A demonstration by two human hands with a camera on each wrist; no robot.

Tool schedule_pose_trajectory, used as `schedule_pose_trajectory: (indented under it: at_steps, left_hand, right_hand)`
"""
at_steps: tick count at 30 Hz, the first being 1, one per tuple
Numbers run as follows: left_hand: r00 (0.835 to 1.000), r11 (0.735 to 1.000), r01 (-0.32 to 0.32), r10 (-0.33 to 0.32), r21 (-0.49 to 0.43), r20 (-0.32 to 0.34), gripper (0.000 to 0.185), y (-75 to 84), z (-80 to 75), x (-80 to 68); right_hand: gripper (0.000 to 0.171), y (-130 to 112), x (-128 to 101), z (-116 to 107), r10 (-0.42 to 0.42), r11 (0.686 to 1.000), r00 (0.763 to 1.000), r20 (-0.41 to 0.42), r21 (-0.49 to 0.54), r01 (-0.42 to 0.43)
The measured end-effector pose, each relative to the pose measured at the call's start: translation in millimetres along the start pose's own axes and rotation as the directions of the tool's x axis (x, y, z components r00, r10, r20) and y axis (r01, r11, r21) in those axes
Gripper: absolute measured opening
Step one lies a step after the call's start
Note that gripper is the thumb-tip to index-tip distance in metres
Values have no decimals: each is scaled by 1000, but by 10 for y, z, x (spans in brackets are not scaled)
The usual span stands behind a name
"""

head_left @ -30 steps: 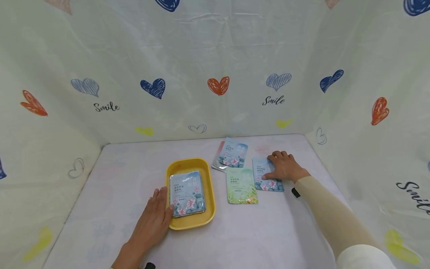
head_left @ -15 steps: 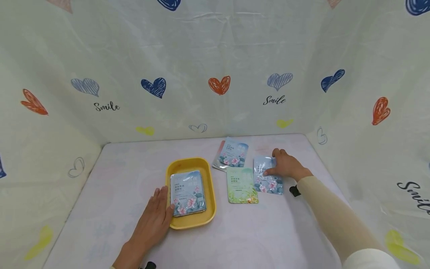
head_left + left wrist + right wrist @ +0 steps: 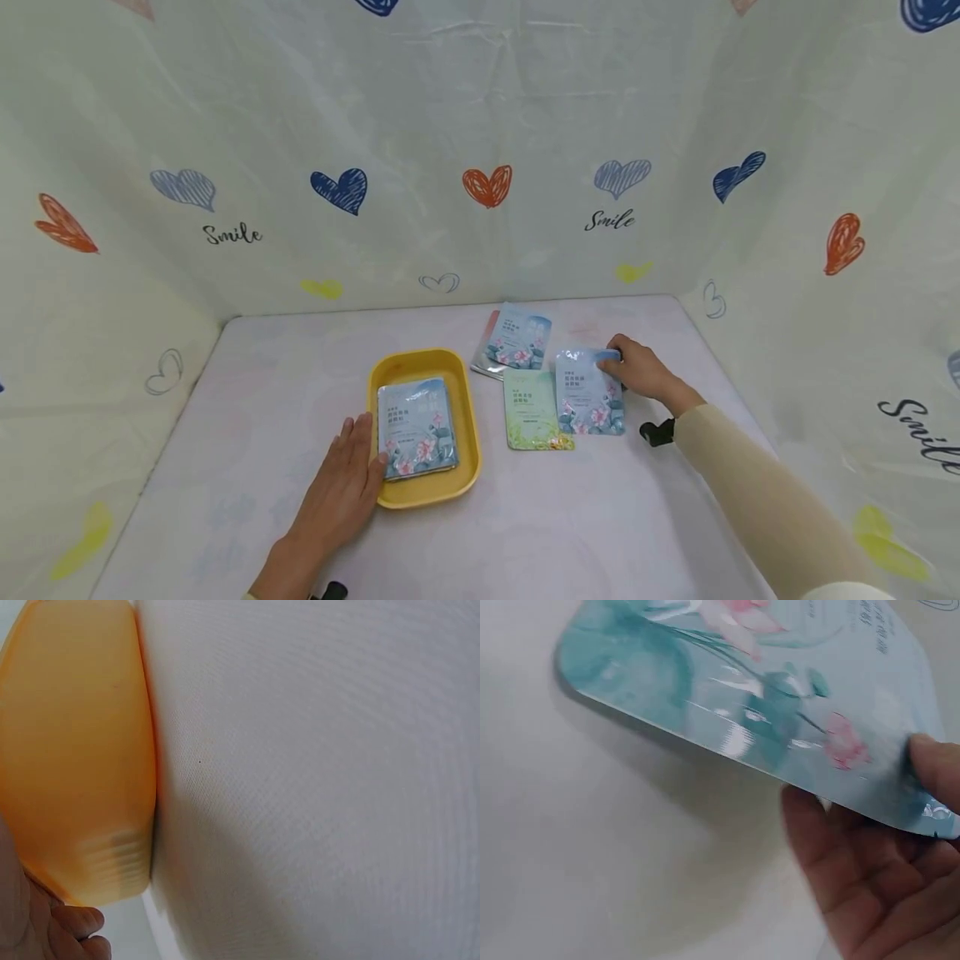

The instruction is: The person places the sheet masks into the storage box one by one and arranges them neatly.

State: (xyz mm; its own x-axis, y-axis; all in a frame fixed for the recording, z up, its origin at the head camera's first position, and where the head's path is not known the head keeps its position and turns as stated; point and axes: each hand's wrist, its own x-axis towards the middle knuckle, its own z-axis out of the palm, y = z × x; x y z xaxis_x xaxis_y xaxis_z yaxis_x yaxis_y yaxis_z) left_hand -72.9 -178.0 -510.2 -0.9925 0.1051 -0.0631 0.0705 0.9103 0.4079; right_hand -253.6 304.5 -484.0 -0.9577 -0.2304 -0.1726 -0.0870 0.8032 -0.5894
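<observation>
The step in hand looks to be the pick-up of 1 floral blue packet [image 3: 588,396] from the right side of the white table [image 3: 247,400]; the right hand [image 3: 647,372] pinches it at its upper right, thumb on the printed face and fingers beneath, as the right wrist view shows; the packet is tilted, its near edge off the cloth with a shadow below; in the head view it overlaps the right edge of the green packet [image 3: 527,412], though whether the 2 touch I cannot tell; the next move probably calls for a firm pinch and a clean lift, so that the green packet is not dragged along; the left hand [image 3: 336,479] lies with its fingers extended and close together against the left side of the yellow tray [image 3: 470,417], thumb at the rim, gripping no packet; whether the thumb touches the blue-topped stack [image 3: 416,429] inside is unclear; farther back, 1 more blue packet [image 3: 520,337] rests partly over a silver-and-pink packet [image 3: 486,367], just beyond the green packet.
</observation>
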Motion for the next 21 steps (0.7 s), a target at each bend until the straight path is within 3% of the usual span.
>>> schedule_pose_trajectory:
  at_steps: [8,16,21]
  left_hand:
    - [1000,1000,1,-1,-9,-3,73,-4,4,-2]
    - [1000,1000,3,-3,0,-13,72,-1,6,-3]
    - [1000,1000,13,-13,2,-2,73,5,9,-2]
  right_hand:
    - [82,33,-55,102,61,982,998,6,181,-61]
    - [69,115,-63,266,46,974,999,-16,223,-41]
    - [67,151,-84,305,97,956,995,-21,282,-87]
